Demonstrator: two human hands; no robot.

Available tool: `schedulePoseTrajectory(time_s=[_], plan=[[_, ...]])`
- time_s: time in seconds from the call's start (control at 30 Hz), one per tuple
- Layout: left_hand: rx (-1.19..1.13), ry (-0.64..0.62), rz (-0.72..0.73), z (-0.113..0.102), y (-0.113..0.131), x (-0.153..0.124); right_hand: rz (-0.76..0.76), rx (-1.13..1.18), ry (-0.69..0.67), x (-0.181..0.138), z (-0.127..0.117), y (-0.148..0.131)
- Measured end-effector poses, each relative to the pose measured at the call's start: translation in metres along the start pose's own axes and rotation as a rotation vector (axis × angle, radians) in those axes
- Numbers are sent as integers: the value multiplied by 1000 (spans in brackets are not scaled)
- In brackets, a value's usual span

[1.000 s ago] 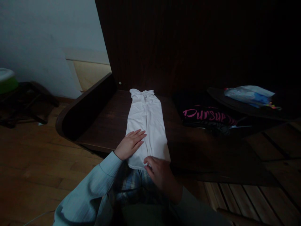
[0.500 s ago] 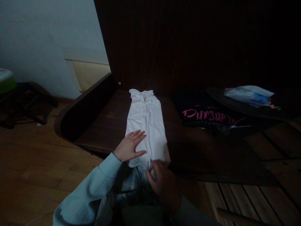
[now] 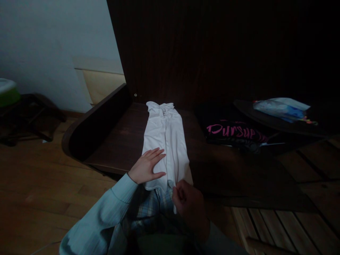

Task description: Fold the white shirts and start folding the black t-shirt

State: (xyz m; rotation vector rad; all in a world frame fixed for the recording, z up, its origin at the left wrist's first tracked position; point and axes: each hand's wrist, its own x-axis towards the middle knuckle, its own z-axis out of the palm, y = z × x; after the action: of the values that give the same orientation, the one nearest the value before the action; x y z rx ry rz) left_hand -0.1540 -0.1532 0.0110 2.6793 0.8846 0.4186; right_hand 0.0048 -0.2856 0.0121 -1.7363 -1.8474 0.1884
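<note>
A white garment (image 3: 172, 141), folded into a long narrow shape, lies on a dark wooden bench seat (image 3: 114, 141). Its far end is bunched and its near edge hangs over the front by my knees. On the garment's left half my left hand (image 3: 149, 165) rests flat, fingers stretched out. At the near right edge, my right hand (image 3: 190, 202) is closed in a pinch on the white cloth, pulling up a fold along the middle. The tips of the right fingers are partly hidden.
To the right lies a black cloth item (image 3: 236, 131) with pink lettering. Beside it a plastic packet (image 3: 281, 108) sits on a dark rounded surface. The bench's raised armrest (image 3: 92, 117) stands at left. A slatted wooden piece (image 3: 281, 226) is at lower right.
My right hand has moved slightly right and closed on the garment's near edge, drawing the cloth with it and raising a fold. The left hand stays flat in place.
</note>
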Motion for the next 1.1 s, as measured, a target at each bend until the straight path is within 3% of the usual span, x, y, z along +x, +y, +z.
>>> schedulePoseTrajectory(time_s=[0.2, 0.4, 0.47, 0.63, 0.73, 0.83, 0.97, 1.1], plan=[[-76, 117, 10, -4, 4, -7, -129, 32, -90, 4, -9, -3], [-158, 539, -123, 3, 19, -50, -94, 91, 55, 13, -39, 35], [-197, 586, -171, 11, 32, -61, -129, 103, 46, 22, -43, 42], [-370, 373, -385, 36, 66, -63, -241, 104, -55, 87, -41, 38], [-400, 275, -560, 51, 75, -56, -144, 14, -195, 144, -28, 32], [-378, 244, -642, 60, 75, -51, 32, -191, -311, 189, -7, 29], [-349, 232, -668, 65, 74, -50, 145, -333, -396, 215, 19, 30], [-355, 262, -572, 65, 76, -50, 161, -332, -391, 219, 26, 34]])
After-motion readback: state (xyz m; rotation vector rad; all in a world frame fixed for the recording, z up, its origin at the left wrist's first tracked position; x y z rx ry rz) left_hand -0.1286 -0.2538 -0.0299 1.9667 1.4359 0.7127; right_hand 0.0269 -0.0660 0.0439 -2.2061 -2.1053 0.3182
